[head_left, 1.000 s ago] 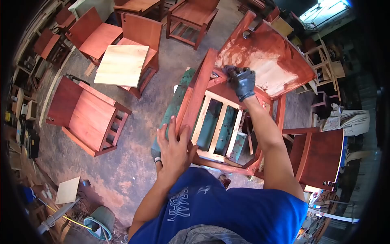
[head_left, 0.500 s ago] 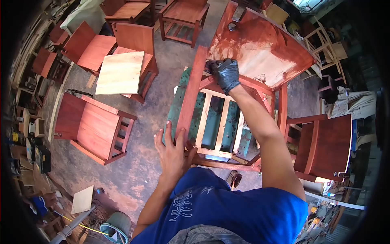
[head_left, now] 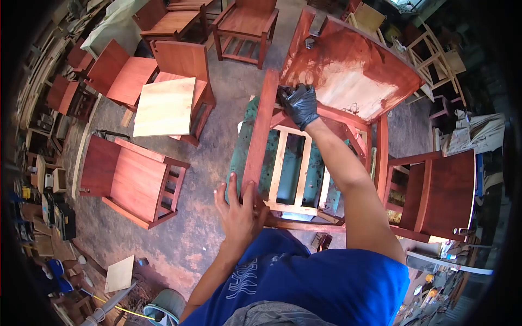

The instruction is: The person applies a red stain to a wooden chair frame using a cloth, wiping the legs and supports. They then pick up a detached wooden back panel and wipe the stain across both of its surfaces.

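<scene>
A reddish-brown wooden chair frame stands in front of me, its arm rail (head_left: 262, 130) running away from me. My left hand (head_left: 242, 214) is bare, its fingers spread at the rail's near end, with at least one fingertip resting on the wood. My right hand (head_left: 300, 106) wears a black glove. Its fingers are curled at the inner side of the rail's far end, close to the backrest; whatever they hold is hidden. The backrest panel (head_left: 353, 81) is partly coated in wet-looking red stain, with a pale bare patch. Below the frame show pale slats (head_left: 297, 168).
A green spotted surface (head_left: 244, 146) lies under the chair. Several red chairs stand left and behind, one carrying a pale board (head_left: 164, 107). Another red chair (head_left: 435, 195) is close on the right. A bucket (head_left: 166, 305) sits at lower left. Lumber and tools line both sides.
The whole view has shifted, so the scene sits slightly lower and to the right. My right hand stays by the rail's far end, turned a little; my left hand remains at the near end.
</scene>
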### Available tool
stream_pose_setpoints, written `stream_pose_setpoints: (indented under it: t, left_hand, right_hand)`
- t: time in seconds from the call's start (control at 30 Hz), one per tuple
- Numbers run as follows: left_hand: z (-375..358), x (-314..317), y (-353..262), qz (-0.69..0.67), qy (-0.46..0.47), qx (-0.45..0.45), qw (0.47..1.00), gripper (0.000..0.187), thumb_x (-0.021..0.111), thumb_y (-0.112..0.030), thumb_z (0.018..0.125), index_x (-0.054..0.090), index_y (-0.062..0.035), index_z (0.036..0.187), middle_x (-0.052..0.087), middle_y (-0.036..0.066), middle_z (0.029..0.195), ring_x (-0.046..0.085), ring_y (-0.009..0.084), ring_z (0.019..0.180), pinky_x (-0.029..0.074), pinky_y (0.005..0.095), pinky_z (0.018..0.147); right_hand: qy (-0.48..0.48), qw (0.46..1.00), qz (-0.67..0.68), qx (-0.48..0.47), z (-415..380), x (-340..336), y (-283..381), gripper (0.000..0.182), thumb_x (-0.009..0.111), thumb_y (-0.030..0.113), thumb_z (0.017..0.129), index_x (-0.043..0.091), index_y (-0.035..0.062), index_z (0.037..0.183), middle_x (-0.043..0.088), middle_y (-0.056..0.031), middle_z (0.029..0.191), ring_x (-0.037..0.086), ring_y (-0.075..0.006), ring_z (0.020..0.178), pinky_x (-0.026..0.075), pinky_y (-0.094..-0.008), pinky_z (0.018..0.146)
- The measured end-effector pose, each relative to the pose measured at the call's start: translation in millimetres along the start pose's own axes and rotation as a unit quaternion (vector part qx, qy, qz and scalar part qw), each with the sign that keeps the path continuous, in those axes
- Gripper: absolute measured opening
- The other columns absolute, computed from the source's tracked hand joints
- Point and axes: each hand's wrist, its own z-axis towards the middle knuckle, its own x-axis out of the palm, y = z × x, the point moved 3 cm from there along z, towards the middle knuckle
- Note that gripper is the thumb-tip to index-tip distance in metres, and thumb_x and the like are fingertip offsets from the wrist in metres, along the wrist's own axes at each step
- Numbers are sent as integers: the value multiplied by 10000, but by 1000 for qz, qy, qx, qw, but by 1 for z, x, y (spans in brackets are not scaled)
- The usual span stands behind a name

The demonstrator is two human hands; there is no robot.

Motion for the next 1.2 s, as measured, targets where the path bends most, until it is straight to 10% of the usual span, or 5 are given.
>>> stream_pose_setpoints:
  t: [0.3,0.7,0.83,1.0,1.2]
  left_hand:
    - [3,1,0,-5,16,9,1000,758,869,-333,711,562,-98,1364,333,300,1547,307,526,1367,272,656,1119]
    - [-2,-1,0,-9,21,-2,1000,797,897,-332,681,561,-115,1370,313,307,1553,298,536,1370,265,662,1124]
    - [-2,-2,-3,8,23,1,1000,788,883,-341,696,562,-113,1377,315,299,1555,303,530,1367,265,660,1127]
    - [-2,-1,-5,12,19,6,1000,756,857,-314,718,561,-96,1379,326,297,1554,313,531,1362,260,680,1123]
    - [-4,-6,-5,9,22,0,1000,798,866,-309,711,532,-91,1402,297,316,1559,284,533,1379,259,653,1138]
  right_hand:
    - [17,993,-42,110,41,-16,-18,191,688,249,806,741,235,989,618,-52,739,593,-292,685,440,-454,575]
    - [18,998,-55,5,22,-23,7,234,686,231,774,717,222,1006,641,-38,726,603,-291,769,423,-452,632]
    - [300,951,-9,75,0,4,29,193,608,181,840,742,147,975,685,-123,846,613,-312,953,435,-490,790]
    - [274,953,-115,-56,-5,19,25,186,613,180,810,750,135,928,670,-89,781,612,-300,889,434,-470,795]
    - [148,978,100,105,9,-31,1,183,648,237,841,747,206,991,701,-46,752,618,-281,684,448,-463,634]
